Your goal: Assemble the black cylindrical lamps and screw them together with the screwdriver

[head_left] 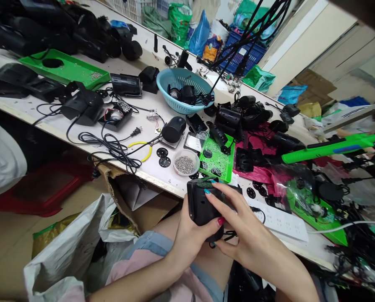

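A black plastic housing [203,205] is held above my lap, just off the table's front edge. My left hand [192,230] wraps round its left and lower side, the thumb lying across the front. From the right, my right hand [238,214] grips the same housing, with fingertips on its top and the thumb near its lower end. A short black cable hangs beside the housing. Beyond it stand a round tub of small screws [185,162] and a green perforated tray [217,161] holding clear and black parts.
On the table [162,180] are a blue basket [185,94] of black units, a green tray [68,69], coiled black cables [108,147], yellow-handled pliers [148,153], a white power strip [285,222] and a green electric screwdriver [329,147]. A white sack [71,251] stands lower left.
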Motion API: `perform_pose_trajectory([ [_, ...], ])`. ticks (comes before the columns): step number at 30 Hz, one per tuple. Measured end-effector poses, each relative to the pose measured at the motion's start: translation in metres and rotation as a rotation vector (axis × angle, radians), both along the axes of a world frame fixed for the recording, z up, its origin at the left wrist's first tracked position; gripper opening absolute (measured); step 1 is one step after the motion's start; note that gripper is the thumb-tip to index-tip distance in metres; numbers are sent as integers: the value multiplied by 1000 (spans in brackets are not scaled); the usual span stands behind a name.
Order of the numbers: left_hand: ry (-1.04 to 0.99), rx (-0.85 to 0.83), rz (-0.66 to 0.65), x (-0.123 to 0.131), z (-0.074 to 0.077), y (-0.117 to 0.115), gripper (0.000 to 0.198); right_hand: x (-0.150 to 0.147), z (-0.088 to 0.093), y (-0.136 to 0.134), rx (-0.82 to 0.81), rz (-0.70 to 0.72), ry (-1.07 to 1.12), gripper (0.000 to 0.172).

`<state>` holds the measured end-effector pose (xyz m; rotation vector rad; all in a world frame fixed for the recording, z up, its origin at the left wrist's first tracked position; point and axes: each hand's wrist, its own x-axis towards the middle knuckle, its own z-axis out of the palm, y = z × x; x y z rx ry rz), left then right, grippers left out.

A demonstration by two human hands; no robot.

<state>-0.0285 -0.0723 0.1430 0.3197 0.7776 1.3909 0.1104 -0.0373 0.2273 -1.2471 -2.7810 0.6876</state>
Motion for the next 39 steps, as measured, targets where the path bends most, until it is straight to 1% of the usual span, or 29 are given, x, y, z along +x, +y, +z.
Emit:
perform_pose_trajectory([
  [6, -38, -12, -62, 3, -2, 0, 69, 7, -4, -6, 44, -17, 13, 94],
  [12, -18, -8, -70, 3, 1, 0, 65, 10, -5, -7, 36, -27, 13, 95],
  [19, -3, 14, -101, 1, -1, 3, 71, 8, -5, -7, 59, -28, 29, 94],
  [22, 9, -5, -104, 2, 0, 2, 68, 8, -5, -7, 50, -37, 21, 95],
  [26, 38, -7, -94, 3, -1, 0, 64, 9, -5, -8, 15, -63, 4, 97],
  [33, 174, 24, -21, 3, -6, -5, 70, 5, -4, -9, -18, -34, 30, 93],
  [37, 237, 62, -22, -1, -7, -4, 69, 6, -5, -13, -11, -32, 91, 86],
  [39, 259, 70, -43, -4, -7, -3, 69, 8, -7, -15, -67, -42, 171, 84],
])
